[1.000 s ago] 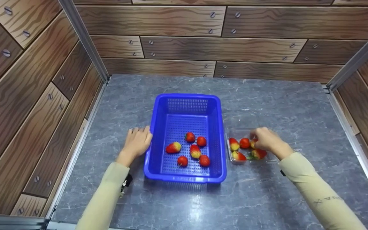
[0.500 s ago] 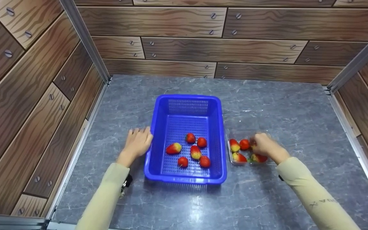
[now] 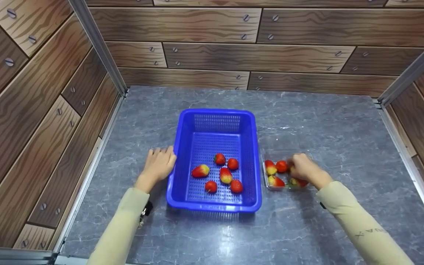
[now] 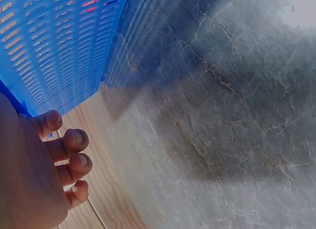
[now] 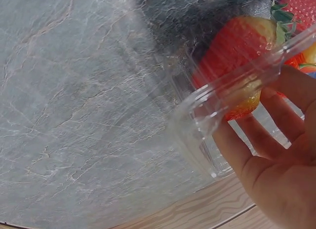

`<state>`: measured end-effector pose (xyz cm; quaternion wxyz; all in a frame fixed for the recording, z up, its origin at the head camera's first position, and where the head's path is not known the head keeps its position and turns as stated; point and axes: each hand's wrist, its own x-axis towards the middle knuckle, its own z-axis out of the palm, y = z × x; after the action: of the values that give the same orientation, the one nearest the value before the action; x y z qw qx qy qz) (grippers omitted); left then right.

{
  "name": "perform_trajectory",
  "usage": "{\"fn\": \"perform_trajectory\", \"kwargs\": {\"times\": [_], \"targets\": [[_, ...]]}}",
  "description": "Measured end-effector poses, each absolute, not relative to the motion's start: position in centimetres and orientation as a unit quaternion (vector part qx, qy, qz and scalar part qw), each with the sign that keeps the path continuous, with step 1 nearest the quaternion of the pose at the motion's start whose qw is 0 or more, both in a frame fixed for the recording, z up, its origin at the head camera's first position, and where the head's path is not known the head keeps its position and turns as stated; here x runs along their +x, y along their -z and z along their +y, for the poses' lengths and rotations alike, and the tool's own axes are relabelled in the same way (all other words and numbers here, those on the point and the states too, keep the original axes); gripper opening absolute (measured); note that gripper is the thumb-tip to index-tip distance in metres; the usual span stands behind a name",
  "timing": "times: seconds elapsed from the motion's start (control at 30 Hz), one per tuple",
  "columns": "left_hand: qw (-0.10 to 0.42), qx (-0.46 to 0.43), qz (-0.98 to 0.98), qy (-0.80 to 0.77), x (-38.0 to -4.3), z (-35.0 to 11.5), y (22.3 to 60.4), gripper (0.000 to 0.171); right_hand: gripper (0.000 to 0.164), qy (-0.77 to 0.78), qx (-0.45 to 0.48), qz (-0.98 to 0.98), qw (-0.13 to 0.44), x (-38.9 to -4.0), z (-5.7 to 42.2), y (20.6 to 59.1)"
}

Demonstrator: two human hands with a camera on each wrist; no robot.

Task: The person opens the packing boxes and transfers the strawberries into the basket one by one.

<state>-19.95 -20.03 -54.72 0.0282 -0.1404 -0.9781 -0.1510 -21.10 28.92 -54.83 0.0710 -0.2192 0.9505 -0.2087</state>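
Note:
A blue perforated plastic basket [image 3: 215, 207] stands mid-table with several red and red-yellow strawberries [image 3: 225, 176] on its floor. My left hand [image 3: 158, 162] holds its left rim; the left wrist view shows that hand's bent fingers [image 4: 74, 140] outside the basket wall. To the basket's right is a clear plastic clamshell box [image 3: 267, 187] containing several more strawberries [image 3: 276, 181]. My right hand [image 3: 305, 168] reaches down into this box, its fingers bent at a strawberry [image 5: 295, 60] that they partly hide. A larger red-yellow strawberry [image 5: 237, 46] lies beside those fingers, behind the clear wall.
The box's transparent lid [image 3: 276, 141] lies folded back on its far side. Beneath everything is a grey marbled tabletop [image 3: 326, 121]. Wood-plank panels [image 3: 204, 55] rise at the back and both sides, with metal posts [image 3: 101, 51] at the corners.
My right hand has shifted slightly down and toward me within the clear box. The left hand stays at the basket rim, and the strawberries in the basket keep their places.

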Motion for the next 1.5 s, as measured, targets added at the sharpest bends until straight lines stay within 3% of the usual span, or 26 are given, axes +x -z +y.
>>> {"fn": "perform_trajectory", "kwargs": {"times": [0.77,1.0,1.23,1.5], "targets": [[0.046,-0.145,-0.978,0.145,-20.0,-20.0,54.6,0.032,0.019,0.231,-0.201,0.946,0.111,-21.1,29.0,53.7],[0.07,-0.151,-0.978,0.128,-20.0,-20.0,54.6,0.025,0.018,0.22,-0.226,0.946,0.075,-20.9,29.0,53.3],[0.085,-0.152,-0.977,0.119,-20.1,-20.0,54.7,0.026,0.018,0.221,-0.204,0.948,0.107,-20.8,29.1,52.3],[0.092,-0.157,-0.975,0.124,-19.9,-20.0,54.5,0.025,0.021,0.2,-0.209,0.953,0.09,-20.7,28.8,51.1]]}}
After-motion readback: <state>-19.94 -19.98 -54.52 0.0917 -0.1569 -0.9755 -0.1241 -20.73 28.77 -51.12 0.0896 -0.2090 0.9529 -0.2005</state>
